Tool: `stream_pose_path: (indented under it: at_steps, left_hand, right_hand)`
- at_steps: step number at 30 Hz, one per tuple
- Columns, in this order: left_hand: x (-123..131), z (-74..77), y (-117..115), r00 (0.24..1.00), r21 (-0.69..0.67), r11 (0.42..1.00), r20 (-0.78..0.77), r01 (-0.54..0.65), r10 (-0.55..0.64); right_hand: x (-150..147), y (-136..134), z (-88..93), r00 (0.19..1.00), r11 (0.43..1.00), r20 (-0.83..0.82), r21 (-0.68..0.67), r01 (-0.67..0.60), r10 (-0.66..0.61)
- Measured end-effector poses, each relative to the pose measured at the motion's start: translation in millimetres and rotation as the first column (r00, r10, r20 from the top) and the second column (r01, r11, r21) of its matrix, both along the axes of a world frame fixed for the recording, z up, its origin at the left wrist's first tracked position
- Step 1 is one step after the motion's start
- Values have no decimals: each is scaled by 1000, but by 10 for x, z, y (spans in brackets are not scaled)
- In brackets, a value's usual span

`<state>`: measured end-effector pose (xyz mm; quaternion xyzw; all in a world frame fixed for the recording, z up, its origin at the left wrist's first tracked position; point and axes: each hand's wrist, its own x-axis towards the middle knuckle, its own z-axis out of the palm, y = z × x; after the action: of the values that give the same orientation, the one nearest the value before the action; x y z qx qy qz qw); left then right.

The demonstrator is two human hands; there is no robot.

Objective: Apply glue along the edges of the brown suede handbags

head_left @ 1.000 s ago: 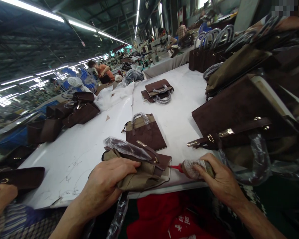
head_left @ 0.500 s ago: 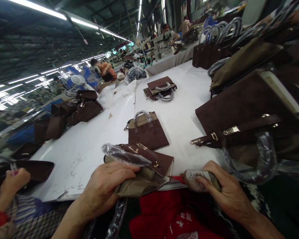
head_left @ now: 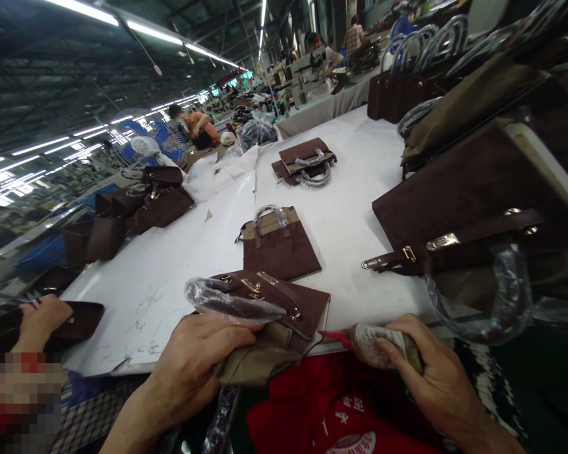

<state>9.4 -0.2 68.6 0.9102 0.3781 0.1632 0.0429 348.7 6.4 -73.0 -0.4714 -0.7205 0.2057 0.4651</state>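
My left hand (head_left: 196, 362) is closed on the tan lining of a brown handbag (head_left: 284, 306) that lies at the near edge of the white table (head_left: 180, 271). The bag's handle is wrapped in clear plastic (head_left: 230, 302). My right hand (head_left: 426, 369) grips a small squeeze bottle (head_left: 373, 343) with a red nozzle. The nozzle tip touches the bag's right edge.
Brown handbags lie on the table: one just beyond mine (head_left: 279, 243), another farther back (head_left: 305, 164), a group at left (head_left: 137, 211), a tall stack at right (head_left: 483, 183). A neighbour's hand (head_left: 40, 318) holds a dark piece at far left. A blue fan (head_left: 158, 142) stands behind.
The view has tilted down and the bag sits lower in frame. The neighbour's hand at left has come up onto the dark piece. Both my hands keep their grips.
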Motion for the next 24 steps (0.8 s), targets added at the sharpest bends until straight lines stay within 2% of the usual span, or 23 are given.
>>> stream_pose_path:
  at_steps: [3,6,8,11,17,21,24]
  left_hand:
    - [-32,-25,-68,1000,-7,1000,-17,-22,22]
    - [-65,-60,-119,998,-7,999,-29,-48,47]
    - [-81,-81,-137,998,-20,998,-33,-51,51]
    - [-97,-97,-151,999,-37,998,-22,-45,45]
    - [-104,-89,-176,999,-28,999,-29,-37,37]
    - [-96,-76,-193,999,-24,999,-32,-26,26]
    - [-93,-71,-200,999,-18,1000,-35,-22,21]
  right_hand:
    - [-17,-9,32,998,997,11,44,61,-61]
    - [-29,-10,62,1000,1000,19,4,-23,23]
    - [-41,-8,78,998,998,30,27,-54,53]
    - [-52,1,108,999,996,43,90,6,-9]
    - [-50,-5,143,998,999,52,-14,-42,43]
    - [-51,-24,129,998,998,50,35,44,-45]
    - [-56,-42,167,999,998,16,-25,52,-51]
